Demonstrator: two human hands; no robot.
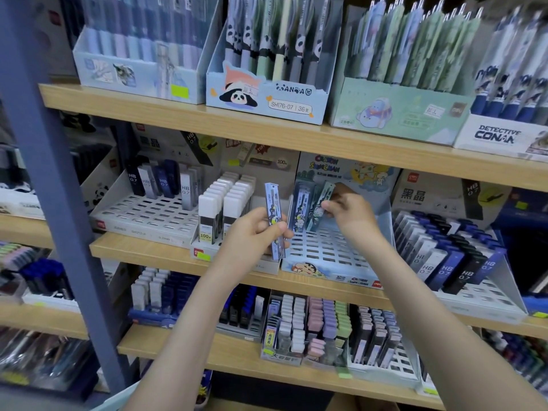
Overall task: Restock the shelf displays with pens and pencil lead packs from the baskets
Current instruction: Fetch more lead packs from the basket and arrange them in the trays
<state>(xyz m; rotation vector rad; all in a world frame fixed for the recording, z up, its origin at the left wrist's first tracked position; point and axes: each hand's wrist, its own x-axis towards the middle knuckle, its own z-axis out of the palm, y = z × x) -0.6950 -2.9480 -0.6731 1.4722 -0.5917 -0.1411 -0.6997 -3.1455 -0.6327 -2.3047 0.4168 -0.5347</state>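
On the middle wooden shelf [142, 251], the right hand [351, 213] pinches a tilted lead pack [322, 200] at the back of the slotted tray [332, 253] while the left hand [255, 231] grips a spare pack [274, 209] just beside it, and a skewed push could topple the upright neighbour pack [302, 209].

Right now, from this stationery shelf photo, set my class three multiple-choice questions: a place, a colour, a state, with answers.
1. The right hand works at: A) a panda pen box B) the pale-blue slotted cardboard tray C) the grey post
2. The clear plastic lead cases left of that tray have caps coloured: A) white B) red C) yellow
3. The left hand is: A) empty B) gripping a slim blue printed lead pack C) flat on wood
Answers: 1 B, it pinches a teal printed pack standing there; 2 A, white tops; 3 B, it curls round it.
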